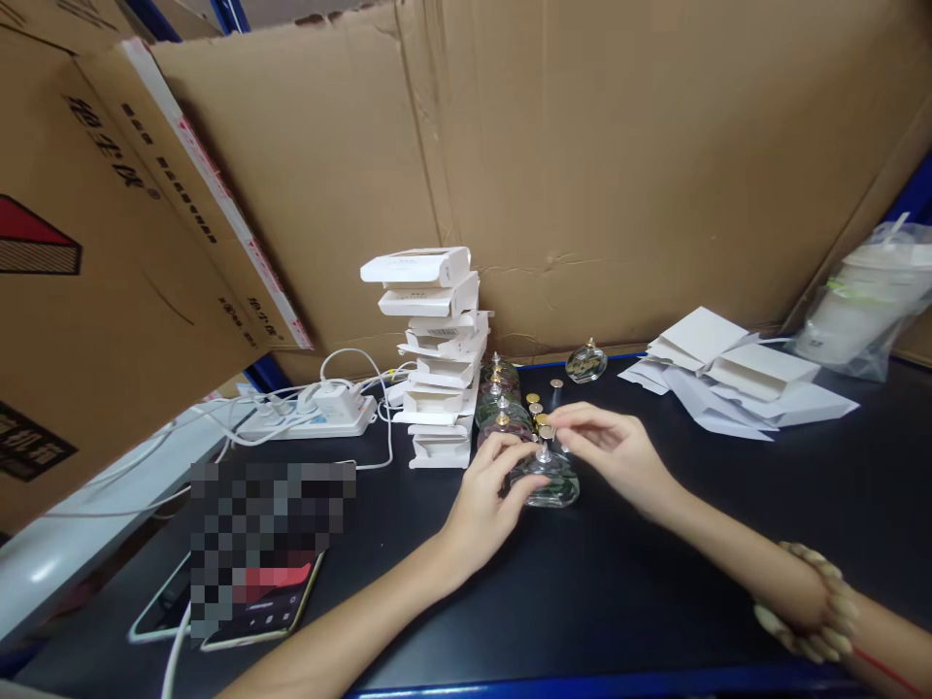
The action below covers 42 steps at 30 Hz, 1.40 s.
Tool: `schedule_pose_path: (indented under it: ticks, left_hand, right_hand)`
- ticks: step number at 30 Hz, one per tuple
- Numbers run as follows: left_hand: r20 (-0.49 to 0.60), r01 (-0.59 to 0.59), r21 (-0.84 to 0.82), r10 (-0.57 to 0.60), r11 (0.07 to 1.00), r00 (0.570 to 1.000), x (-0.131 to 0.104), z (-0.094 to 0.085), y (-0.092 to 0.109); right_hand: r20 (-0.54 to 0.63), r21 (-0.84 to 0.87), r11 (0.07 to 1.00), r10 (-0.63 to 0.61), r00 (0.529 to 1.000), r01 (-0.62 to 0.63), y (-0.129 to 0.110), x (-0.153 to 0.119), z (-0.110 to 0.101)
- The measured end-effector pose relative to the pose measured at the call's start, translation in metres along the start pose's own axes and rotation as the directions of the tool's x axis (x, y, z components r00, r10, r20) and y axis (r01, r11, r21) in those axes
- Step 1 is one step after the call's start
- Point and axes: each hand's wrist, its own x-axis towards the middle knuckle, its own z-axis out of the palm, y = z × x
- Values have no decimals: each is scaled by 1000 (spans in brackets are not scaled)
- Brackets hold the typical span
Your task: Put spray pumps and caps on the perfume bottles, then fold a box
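A round, flat glass bottle (557, 487) with a silver nozzle stands on the black table. My left hand (491, 490) grips it from the left, thumb in front and fingers behind. Just right of the nozzle, my right hand (615, 451) is pinched closed; whatever its fingertips hold is too small to make out. Small gold and silver caps (534, 399) lie behind the bottle. More glass bottles (502, 417) stand in a row behind my left hand, and a single bottle (586, 362) sits farther back.
Open white boxes (441, 374) are stacked left of the bottles. White cartons (728, 374) and a bagged cup (848, 301) are at right. A power strip (327, 413) with cables and a phone (281, 607) lie at left. Cardboard (582, 175) walls the back.
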Motion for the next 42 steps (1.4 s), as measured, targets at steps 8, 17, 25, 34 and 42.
schedule_pose_path:
  ticks: [8,17,25,34,42]
  left_hand:
    - [85,103,60,-108,993,991,-4,0,5]
    - [164,-270,436,219,859,962,-1,-11,-3]
    - [274,-479,657,407,583,871,13,-36,-2]
    - [363,-471,810,333,350,870,22,-56,-4]
    - [114,-360,799,466,482,878,20,-56,3]
  right_hand:
    - [-213,-476,867,45,976,-144,29,28,-59]
    - [-69,-573,794,202,977,-205,45,30,-73]
    - [125,-558,814,271,954,-158,37,28,-58]
    - [235,-604,797,202,951,-20,47,27,-64]
    - [-84,-600,790,93,992,-125,65,34,-76]
